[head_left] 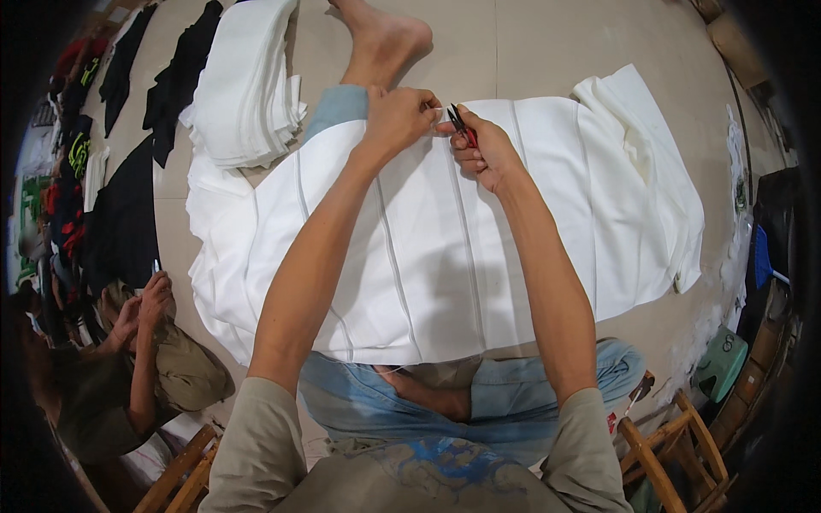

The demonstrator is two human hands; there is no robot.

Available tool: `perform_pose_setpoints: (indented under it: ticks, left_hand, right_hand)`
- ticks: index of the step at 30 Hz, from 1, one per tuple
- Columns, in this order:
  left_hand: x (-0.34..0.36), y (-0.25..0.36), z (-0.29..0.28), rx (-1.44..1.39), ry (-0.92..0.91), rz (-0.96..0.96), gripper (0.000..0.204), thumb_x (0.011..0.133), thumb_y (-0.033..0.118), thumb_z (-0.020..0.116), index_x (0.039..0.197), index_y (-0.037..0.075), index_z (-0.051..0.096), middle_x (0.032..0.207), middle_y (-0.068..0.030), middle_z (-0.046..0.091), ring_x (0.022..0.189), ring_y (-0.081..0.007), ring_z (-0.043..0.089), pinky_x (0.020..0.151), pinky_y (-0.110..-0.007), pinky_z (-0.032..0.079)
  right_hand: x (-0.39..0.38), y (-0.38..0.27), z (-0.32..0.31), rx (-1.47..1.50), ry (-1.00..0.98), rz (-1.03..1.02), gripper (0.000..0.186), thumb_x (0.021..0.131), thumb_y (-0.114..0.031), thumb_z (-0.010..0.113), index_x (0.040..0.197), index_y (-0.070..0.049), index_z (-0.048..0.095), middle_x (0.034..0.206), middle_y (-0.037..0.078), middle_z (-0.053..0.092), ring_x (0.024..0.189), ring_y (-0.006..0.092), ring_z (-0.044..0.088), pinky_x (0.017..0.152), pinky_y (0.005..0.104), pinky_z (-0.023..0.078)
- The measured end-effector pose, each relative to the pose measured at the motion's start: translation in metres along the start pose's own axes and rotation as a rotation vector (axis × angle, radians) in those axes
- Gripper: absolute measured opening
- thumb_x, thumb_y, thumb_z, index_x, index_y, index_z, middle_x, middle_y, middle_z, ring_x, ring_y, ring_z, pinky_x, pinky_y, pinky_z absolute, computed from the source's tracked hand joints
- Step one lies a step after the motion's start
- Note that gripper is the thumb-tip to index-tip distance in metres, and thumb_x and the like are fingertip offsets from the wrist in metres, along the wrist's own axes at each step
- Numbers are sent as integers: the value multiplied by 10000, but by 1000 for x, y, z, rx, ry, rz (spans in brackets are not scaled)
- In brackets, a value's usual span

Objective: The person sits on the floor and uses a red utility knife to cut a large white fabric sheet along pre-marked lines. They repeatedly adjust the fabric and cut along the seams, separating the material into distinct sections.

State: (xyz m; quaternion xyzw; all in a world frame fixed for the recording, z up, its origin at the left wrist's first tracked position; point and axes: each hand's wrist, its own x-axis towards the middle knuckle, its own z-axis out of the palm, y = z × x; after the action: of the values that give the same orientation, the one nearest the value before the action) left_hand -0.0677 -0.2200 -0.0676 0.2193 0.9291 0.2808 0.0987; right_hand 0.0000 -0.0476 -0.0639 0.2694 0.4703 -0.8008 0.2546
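Note:
My left hand pinches at the far edge of a large white fabric with long grey seam lines, spread across my lap. A thin pale strand seems to run from those fingertips. Just right of them, my right hand grips small black-and-red snips, their black tips by the same edge. The exact contact between tips and strand is too small to tell.
Folded white cloth, black cloth pieces and a bare foot lie beyond. At left a co-worker's hands hold something small. Right stand a green stool, blue dustpan and wooden chair.

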Motion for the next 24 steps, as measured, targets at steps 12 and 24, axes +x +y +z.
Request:
perform_pose_setpoints:
  ticks: [12,24]
  left_hand:
    - [-3,-1,0,-27,38,28,265,933,328,668,1003,109,799,778,-82,723,838,-214,623,961,-414,274]
    - [-6,-5,5,-11,116,114,170,883,209,682,936,121,817,830,-85,756,840,-228,654,943,-433,300]
  right_hand:
    - [9,-5,-2,3,-54,50,472,1093,-394,460,919,-7,666,666,-30,493,444,17,288,359,196,197]
    - [17,0,8,-45,90,4,405,1058,-383,554,897,-28,666,639,-36,498,439,23,291,366,212,194]
